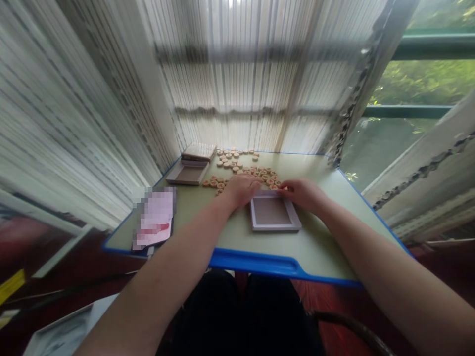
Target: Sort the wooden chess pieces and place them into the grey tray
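A shallow white open box [272,227] with a grey-brown inner bottom lies on the table in front of me. My left hand [242,190] rests at its far left corner, palm down over round wooden game pieces [265,173], its fingers stretched to the right. At the far right corner of the box, my right hand [301,192] has thumb and fingertips pressed together beside the closest pieces. What those fingertips grip, if anything, is too small to make out. Marks show on the pieces, which look like Chinese chess discs, scattered singly and in clusters.
A second shallow box [189,174] stands at the back left, with a folded printed sheet or booklet [199,151] against it. A phone [156,217] with a cable lies at the left edge. Blue trim [256,262] borders the pale green table, and curtains [237,84] hang behind.
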`<action>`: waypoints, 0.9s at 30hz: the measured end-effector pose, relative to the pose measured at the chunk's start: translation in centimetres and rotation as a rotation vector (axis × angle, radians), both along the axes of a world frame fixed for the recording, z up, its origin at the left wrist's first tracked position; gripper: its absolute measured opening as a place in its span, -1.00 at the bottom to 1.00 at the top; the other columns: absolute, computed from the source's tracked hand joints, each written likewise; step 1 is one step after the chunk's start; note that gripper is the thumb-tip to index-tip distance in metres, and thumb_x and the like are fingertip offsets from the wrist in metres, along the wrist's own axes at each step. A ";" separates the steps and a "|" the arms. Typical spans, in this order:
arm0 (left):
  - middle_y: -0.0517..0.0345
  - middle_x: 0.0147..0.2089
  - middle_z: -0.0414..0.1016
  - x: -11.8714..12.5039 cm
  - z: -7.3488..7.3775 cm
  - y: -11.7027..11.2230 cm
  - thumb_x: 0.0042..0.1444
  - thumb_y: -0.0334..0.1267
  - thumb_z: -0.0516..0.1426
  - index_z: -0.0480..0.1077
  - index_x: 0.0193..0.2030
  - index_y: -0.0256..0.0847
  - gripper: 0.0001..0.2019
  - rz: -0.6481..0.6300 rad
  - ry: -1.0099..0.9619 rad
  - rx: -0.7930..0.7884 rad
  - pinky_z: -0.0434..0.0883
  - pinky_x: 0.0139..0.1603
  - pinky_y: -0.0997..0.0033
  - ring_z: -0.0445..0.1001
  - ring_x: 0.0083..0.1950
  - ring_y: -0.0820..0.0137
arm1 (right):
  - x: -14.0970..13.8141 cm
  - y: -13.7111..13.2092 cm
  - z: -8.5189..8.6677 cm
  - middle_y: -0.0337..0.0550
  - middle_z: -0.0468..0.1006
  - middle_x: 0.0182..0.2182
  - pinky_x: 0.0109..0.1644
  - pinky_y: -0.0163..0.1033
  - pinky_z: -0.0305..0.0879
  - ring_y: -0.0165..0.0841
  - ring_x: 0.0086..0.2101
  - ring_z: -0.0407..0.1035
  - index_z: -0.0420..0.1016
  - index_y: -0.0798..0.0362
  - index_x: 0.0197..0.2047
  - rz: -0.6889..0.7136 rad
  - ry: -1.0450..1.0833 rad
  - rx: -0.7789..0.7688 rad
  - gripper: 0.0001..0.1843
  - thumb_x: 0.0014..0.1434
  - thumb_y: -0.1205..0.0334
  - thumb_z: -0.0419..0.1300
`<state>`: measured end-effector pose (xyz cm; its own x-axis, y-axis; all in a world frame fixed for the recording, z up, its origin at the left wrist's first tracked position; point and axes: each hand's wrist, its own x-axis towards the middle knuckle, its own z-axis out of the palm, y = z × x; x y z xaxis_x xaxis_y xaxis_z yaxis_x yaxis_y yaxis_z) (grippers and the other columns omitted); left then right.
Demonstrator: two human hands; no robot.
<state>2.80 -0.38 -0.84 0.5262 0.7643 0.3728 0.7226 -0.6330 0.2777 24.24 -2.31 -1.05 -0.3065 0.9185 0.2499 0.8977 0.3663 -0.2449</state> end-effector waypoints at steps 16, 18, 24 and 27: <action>0.09 -0.18 0.46 -0.6 -0.8 1.2 0.12 -0.19 -0.05 0.50 -0.22 -0.16 -0.69 0.118 0.037 0.012 0.29 -0.01 0.37 0.37 -0.11 0.35 | -0.5 -0.4 0.3 -0.22 0.50 -0.49 -0.51 -0.35 -0.02 -0.44 -0.54 0.25 0.53 -0.04 -0.29 0.002 -0.038 -0.007 -0.72 0.09 0.04 0.05; 0.12 -0.18 0.45 -0.7 -0.8 1.5 0.11 -0.19 -0.04 0.50 -0.22 -0.11 -0.71 0.148 0.038 -0.008 0.31 -0.05 0.39 0.38 -0.13 0.37 | -0.6 -0.5 0.4 -0.23 0.51 -0.48 -0.50 -0.36 0.00 -0.44 -0.54 0.26 0.52 -0.06 -0.29 0.008 -0.062 -0.022 -0.73 0.10 0.06 0.04; 0.15 -0.15 0.43 -1.4 -0.2 1.9 -0.01 -0.06 0.08 0.45 -0.13 -0.06 -0.68 0.067 0.083 -0.083 0.31 -0.05 0.38 0.36 -0.11 0.34 | -0.5 -0.7 0.7 -0.22 0.54 -0.37 -0.41 -0.35 0.08 -0.41 -0.44 0.32 0.52 -0.07 -0.28 0.086 -0.088 -0.013 -0.76 0.11 0.14 0.04; 0.13 -0.26 0.45 -1.4 -0.2 1.6 -0.01 -0.04 0.07 0.46 -0.16 -0.09 -0.68 0.125 0.078 -0.077 0.31 -0.09 0.36 0.37 -0.15 0.32 | -0.5 -0.7 0.6 -0.22 0.54 -0.40 -0.42 -0.36 0.09 -0.42 -0.46 0.32 0.52 -0.06 -0.30 0.112 -0.075 -0.020 -0.78 0.10 0.16 0.05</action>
<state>1.37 1.22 -1.03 0.4503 0.8503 0.2724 0.8156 -0.5158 0.2620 23.77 -3.03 -0.42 -0.4245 0.8820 0.2047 0.8677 0.4609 -0.1862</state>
